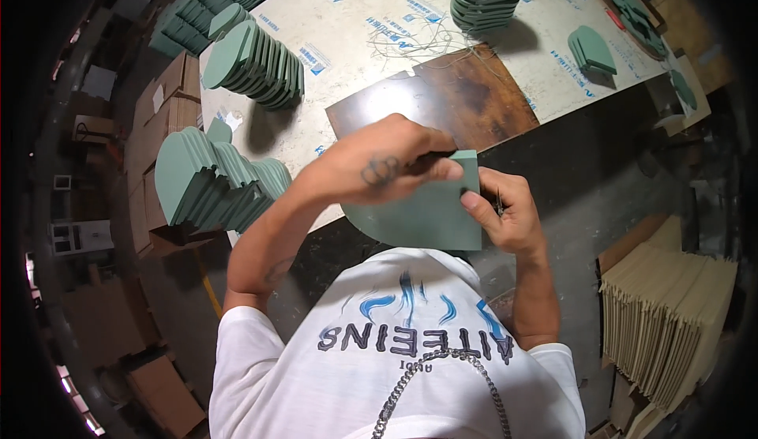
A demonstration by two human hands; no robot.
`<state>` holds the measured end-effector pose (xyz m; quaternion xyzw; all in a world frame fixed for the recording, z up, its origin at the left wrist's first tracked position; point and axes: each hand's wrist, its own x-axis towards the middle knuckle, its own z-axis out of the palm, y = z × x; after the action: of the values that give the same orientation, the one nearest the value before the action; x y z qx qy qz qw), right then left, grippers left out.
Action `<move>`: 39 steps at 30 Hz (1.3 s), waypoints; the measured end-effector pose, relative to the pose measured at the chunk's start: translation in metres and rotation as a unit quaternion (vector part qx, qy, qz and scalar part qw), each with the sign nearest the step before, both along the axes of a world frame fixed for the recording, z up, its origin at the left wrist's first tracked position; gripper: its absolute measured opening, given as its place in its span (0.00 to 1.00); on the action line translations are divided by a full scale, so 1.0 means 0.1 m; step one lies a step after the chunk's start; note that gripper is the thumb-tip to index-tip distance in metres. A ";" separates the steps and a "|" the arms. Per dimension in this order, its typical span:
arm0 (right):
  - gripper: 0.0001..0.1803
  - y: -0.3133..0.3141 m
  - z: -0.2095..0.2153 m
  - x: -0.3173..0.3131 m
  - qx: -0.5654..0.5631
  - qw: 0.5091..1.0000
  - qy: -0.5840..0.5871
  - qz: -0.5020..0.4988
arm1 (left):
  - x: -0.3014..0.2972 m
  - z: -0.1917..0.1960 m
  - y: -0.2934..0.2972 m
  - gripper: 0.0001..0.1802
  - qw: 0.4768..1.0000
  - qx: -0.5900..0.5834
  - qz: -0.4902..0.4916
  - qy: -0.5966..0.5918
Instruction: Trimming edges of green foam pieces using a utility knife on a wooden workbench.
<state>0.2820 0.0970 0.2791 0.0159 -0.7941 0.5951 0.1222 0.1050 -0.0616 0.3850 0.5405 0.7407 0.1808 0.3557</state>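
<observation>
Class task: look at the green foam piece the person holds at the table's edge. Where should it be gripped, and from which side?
Probably grip the green foam piece by its straight right edge, coming from the right, as the right hand does. That edge is flat and overhangs the table; the opposite end is rounded, under the left hand.

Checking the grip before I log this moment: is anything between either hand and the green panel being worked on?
Nothing visible. The left hand lies across the top edge of the green panel, and the right hand grips its right edge, thumb on its face. A thin dark tool shows in each hand, not blocking either grip.
</observation>
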 end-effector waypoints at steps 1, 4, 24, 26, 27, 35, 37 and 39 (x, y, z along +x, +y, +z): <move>0.11 -0.01 0.02 -0.01 0.002 1.000 -0.001 -0.002 | -0.02 -0.06 -0.01 0.25 1.000 0.002 -0.002 -0.001; 0.12 -0.04 0.08 -0.06 -0.036 0.997 0.050 -0.053 | -0.11 -0.36 -0.20 0.28 0.969 0.106 0.107 -0.194; 0.15 -0.54 -0.23 -0.65 -0.378 0.890 0.022 -0.252 | 0.61 -1.24 -0.52 0.23 0.560 0.444 0.505 -0.484; 0.16 -0.72 -0.21 -0.76 -0.393 0.876 0.011 -0.282 | 0.77 -1.23 -0.52 0.22 0.615 0.382 0.553 -0.413; 0.16 -0.74 -0.16 -0.79 -0.394 0.879 0.005 -0.267 | 0.85 -1.28 -0.66 0.20 0.703 0.332 0.516 -0.360; 0.13 -1.36 0.04 -1.05 -0.478 0.862 -0.046 -0.163 | 0.58 -1.32 -2.06 0.20 0.779 0.288 0.492 -0.261; 0.11 -1.75 0.16 -1.12 -0.474 0.867 -0.074 -0.135 | 0.50 -0.96 -2.14 0.24 0.738 0.367 0.506 -0.256; 0.12 -2.18 0.20 -1.19 -0.468 0.879 -0.067 -0.053 | 0.38 -1.06 -2.44 0.21 0.679 0.422 0.548 -0.246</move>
<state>0.1627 -0.1210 0.2989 -0.1250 -0.4286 0.8900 0.0932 0.1430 -0.3051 0.2789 0.0670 0.6355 0.7632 0.0962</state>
